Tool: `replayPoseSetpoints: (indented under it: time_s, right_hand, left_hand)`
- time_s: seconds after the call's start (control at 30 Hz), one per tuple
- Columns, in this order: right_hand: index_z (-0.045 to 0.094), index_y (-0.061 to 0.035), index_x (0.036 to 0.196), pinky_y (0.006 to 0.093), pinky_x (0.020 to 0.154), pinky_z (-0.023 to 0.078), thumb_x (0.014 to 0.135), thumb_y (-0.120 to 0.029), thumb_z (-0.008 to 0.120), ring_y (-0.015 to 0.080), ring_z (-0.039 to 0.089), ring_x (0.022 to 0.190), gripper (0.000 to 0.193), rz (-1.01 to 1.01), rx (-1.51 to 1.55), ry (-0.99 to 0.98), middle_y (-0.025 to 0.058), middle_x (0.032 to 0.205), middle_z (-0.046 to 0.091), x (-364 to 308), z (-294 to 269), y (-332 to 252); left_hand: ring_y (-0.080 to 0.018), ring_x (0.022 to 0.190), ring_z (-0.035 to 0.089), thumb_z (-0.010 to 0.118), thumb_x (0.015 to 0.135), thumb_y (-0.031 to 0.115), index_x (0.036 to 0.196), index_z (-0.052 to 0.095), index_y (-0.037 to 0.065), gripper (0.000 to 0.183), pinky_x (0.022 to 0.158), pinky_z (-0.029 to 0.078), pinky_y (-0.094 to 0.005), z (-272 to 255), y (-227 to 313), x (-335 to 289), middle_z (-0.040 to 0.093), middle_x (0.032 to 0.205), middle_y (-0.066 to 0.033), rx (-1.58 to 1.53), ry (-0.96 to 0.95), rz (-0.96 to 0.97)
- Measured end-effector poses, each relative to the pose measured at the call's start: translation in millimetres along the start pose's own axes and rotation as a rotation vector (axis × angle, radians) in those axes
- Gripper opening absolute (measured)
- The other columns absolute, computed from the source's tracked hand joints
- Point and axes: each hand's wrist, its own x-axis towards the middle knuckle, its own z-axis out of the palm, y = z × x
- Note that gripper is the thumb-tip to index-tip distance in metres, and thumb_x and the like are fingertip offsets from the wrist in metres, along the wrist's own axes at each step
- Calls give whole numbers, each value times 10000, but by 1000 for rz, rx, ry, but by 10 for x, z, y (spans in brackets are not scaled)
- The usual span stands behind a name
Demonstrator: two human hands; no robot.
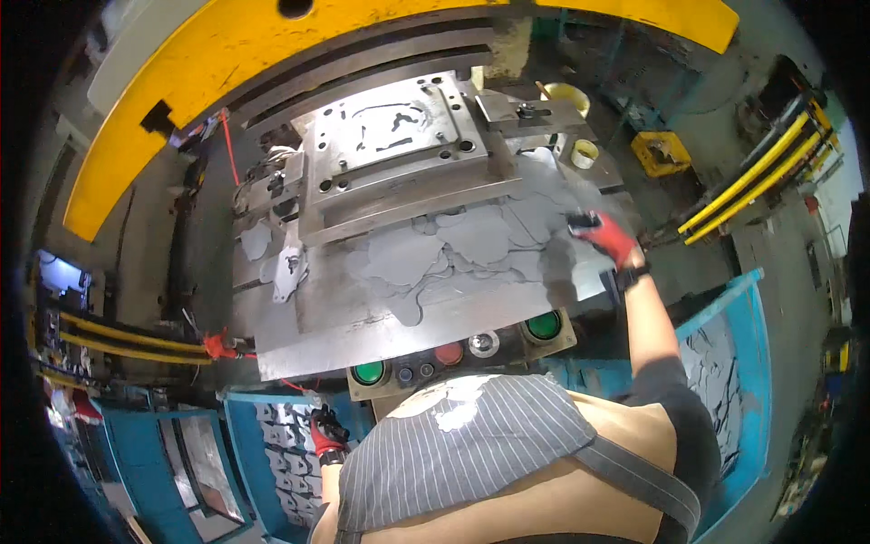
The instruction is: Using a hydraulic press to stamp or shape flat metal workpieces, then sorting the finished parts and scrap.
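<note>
Sheet-metal blanks (471, 238), flat and grey with curved outlines, lie overlapping on our press table (299, 349) in front of the steel die (390, 136). Our right hand (605, 236), in a red glove, rests on the blanks' right edge; we cannot tell whether its fingers grip one. Our left hand (326, 433), also gloved, hangs low over the blue bin (240, 426) of stamped parts (288, 471), fingers curled, grip unclear.
</note>
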Motion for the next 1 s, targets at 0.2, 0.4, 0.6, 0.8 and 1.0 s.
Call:
replayPoseSetpoints:
  time_s: [0.2,0.4,0.6,0.8,1.0]
  right_hand:
    - [436,-39,1260,361,930,397,702,-373,688,293,493,1117,697,-130,-451,166,157,1225,511,1955,192,117]
    - [512,-74,1169,423,956,363,792,-510,464,334,389,1199,579,8,-1025,93,157,1289,434,1898,488,160]
    - [430,-104,1264,423,974,350,656,-670,559,340,436,1153,840,146,-1056,122,186,1217,477,1017,659,-289]
    - [315,-26,1310,388,944,393,561,-494,776,332,466,1148,996,294,-689,387,209,1253,467,597,585,-146]
    - [520,-22,1123,319,781,451,668,-143,721,226,581,925,512,130,13,501,119,1009,610,171,474,-172]
  left_hand:
    - [-109,631,496,556,814,401,953,584,142,294,552,394,-241,-665,132,-416,585,817,29,-75,11,226]
    - [-104,450,429,591,832,308,816,504,137,193,439,399,-236,35,132,-1057,456,602,18,195,419,325]
    - [-117,713,565,573,846,205,1157,499,41,360,570,504,-279,-509,286,-627,593,937,-85,655,430,617]
    - [-170,852,579,568,854,133,1138,514,-1,319,702,480,-296,2309,1235,-419,607,1030,-104,597,-279,463]
    - [-284,838,597,556,863,238,1061,548,-8,316,729,449,-343,4483,1752,143,625,908,-190,1296,-577,1008]
